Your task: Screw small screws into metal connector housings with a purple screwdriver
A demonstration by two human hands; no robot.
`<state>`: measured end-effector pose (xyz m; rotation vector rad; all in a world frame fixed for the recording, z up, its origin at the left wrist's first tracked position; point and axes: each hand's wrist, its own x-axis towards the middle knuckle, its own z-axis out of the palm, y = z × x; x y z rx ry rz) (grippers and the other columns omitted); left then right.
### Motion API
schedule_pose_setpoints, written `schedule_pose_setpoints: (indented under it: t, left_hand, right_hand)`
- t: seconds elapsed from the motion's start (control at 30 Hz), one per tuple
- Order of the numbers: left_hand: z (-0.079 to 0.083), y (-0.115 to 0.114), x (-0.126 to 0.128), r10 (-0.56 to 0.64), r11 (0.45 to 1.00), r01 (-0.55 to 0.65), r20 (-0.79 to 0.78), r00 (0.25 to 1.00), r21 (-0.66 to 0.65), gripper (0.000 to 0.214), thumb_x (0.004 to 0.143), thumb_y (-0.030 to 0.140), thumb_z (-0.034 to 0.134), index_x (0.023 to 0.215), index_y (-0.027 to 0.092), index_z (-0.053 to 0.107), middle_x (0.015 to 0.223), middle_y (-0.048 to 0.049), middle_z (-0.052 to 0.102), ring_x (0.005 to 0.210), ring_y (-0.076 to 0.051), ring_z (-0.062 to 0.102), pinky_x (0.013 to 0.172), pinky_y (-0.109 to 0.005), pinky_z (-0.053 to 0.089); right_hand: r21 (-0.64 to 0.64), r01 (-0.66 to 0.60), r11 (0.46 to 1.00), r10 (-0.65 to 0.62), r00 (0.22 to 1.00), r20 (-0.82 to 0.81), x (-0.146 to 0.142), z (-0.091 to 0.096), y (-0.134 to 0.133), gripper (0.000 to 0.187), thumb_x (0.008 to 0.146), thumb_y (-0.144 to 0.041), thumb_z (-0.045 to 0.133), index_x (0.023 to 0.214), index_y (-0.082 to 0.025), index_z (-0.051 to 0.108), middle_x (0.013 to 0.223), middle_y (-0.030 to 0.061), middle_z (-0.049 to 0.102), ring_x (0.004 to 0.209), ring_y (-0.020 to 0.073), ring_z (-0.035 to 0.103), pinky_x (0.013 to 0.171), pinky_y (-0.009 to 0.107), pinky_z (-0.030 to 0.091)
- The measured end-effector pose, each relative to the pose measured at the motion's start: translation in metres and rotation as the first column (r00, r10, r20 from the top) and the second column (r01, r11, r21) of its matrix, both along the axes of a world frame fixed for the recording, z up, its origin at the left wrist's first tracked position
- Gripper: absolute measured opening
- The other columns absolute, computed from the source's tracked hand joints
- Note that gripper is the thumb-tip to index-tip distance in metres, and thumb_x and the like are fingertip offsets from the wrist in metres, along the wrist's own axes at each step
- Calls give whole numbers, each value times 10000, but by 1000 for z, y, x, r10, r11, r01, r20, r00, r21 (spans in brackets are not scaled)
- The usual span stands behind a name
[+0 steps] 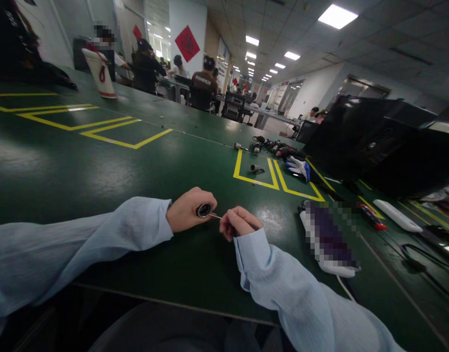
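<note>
My left hand [187, 211] is closed around a dark cylindrical part [203, 210], its round open end turned toward me. The rest of that part is hidden inside my fingers. Between the thumb and fingers of my right hand [242, 222] is a thin metal rod [215, 216]. The far tip of the rod meets the rim of the round opening; whether it goes inside I cannot tell. Both hands are just above the green table [143, 171], close to its front edge.
A small metal part [256, 168] lies inside a yellow-taped square. Beyond it are dark cabled parts [271, 145] and a white-and-blue glove [297, 167]. A phone-like device [329, 239] lies to the right, near a red-tipped tool [373, 217]. A cup [100, 73] stands far left; people sit behind.
</note>
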<state>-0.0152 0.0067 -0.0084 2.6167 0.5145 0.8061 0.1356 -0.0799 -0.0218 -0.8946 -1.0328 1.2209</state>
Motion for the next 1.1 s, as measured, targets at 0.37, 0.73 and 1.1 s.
schedule_pose_setpoints:
  t: [0.37,0.73,1.1]
  left_hand:
    - [1,-1,1,36,987,-17,116,993,-163,208,720,281,612,639,125,501,631,16,512,588,-90,472,600,-216,367]
    - [0,-1,2,15,996,-14,10,1000,-93,173,732,273,586,657,134,514,631,16,534,585,-94,489,594,-212,362]
    - [-1,-1,2,-1,1000,1,-82,997,4,123,737,225,577,671,139,520,654,9,537,617,-105,492,632,-221,360]
  right_hand:
    - [-5,-167,986,156,934,-320,4,-8,12,246,709,-337,632,571,-148,555,531,11,603,434,86,458,367,208,350]
    - [218,197,956,-260,913,314,-1,1,-7,237,772,-335,515,615,-167,571,511,-17,563,403,66,422,418,213,324]
    - [-33,62,998,-60,997,44,4,4,0,229,701,-335,561,550,-163,541,456,-26,566,321,58,420,346,194,300]
